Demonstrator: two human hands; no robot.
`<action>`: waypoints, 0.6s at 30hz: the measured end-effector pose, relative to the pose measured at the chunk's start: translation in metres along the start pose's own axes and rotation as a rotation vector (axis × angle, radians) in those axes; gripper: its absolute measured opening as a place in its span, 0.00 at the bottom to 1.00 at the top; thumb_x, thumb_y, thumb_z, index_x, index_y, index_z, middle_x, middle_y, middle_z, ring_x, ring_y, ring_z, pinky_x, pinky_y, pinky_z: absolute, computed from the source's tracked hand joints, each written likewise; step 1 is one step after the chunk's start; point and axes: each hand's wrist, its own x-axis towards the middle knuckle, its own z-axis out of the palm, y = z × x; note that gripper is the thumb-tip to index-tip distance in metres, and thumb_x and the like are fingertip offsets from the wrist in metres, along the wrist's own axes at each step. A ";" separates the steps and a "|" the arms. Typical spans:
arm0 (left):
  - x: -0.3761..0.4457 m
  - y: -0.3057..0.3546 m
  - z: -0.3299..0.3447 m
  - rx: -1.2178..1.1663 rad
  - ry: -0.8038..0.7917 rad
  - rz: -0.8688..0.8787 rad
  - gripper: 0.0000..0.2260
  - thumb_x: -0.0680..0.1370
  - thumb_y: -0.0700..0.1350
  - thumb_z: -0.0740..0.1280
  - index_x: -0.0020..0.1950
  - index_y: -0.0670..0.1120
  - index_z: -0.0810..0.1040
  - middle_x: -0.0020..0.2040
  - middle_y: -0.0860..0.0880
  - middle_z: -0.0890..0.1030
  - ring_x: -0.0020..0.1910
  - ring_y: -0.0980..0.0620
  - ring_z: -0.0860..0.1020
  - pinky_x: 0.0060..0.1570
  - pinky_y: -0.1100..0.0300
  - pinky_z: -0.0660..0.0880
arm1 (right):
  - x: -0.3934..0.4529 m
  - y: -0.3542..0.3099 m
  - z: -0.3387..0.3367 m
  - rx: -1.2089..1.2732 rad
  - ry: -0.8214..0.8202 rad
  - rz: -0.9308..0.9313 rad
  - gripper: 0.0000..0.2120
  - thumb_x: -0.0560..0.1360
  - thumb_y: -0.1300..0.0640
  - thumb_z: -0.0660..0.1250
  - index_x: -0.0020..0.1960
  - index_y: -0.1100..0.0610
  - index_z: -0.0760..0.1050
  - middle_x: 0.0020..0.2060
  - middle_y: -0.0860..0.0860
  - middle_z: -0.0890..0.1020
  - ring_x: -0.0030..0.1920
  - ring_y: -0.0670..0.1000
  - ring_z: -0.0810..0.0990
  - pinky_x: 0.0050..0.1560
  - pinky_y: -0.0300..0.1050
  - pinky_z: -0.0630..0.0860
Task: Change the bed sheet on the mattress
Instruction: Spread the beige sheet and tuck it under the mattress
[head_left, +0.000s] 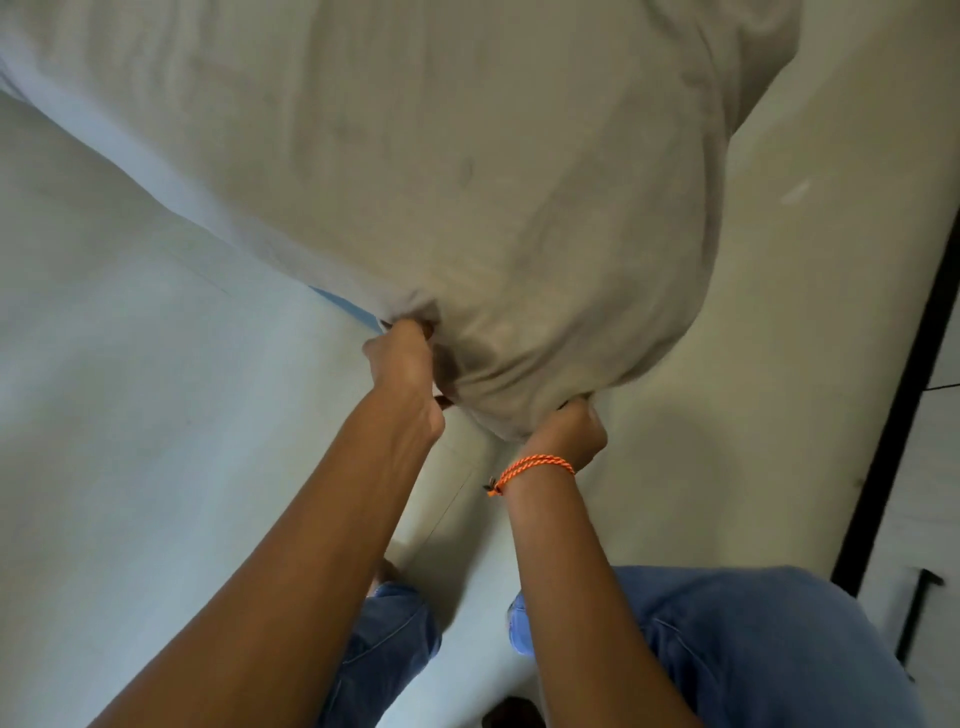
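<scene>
Both arms outstretched, left hand (408, 364) and right hand (569, 434) fisted, knuckles forward

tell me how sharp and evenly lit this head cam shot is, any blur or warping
Head view: the lifted sheet is soft and smeared, likely motion blur, while the left hand, right hand and orange wrist cord look sharper; light is soft and dim, bluish at left, warmer at right, with no hard glare; the dark frame edge bows from wide-angle distortion.
</scene>
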 end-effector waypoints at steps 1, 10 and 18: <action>-0.013 -0.002 -0.002 0.014 0.010 -0.005 0.20 0.79 0.49 0.66 0.71 0.49 0.72 0.65 0.45 0.77 0.58 0.41 0.79 0.48 0.34 0.81 | -0.012 -0.015 0.003 0.106 -0.058 -0.074 0.05 0.68 0.58 0.67 0.35 0.56 0.80 0.35 0.54 0.80 0.39 0.58 0.72 0.42 0.51 0.72; -0.055 -0.011 -0.014 -0.008 -0.574 -0.018 0.14 0.81 0.53 0.71 0.59 0.44 0.85 0.54 0.43 0.87 0.52 0.48 0.85 0.58 0.50 0.81 | -0.048 -0.065 -0.017 -0.237 -0.958 -0.472 0.19 0.76 0.61 0.67 0.27 0.52 0.78 0.28 0.48 0.78 0.35 0.46 0.76 0.43 0.50 0.74; -0.012 -0.009 -0.006 0.018 -0.309 -0.063 0.05 0.79 0.37 0.66 0.48 0.41 0.82 0.39 0.45 0.83 0.36 0.50 0.82 0.37 0.57 0.81 | 0.009 -0.065 -0.027 -0.344 -0.119 -0.898 0.11 0.77 0.52 0.66 0.48 0.60 0.81 0.44 0.56 0.83 0.46 0.58 0.82 0.47 0.51 0.76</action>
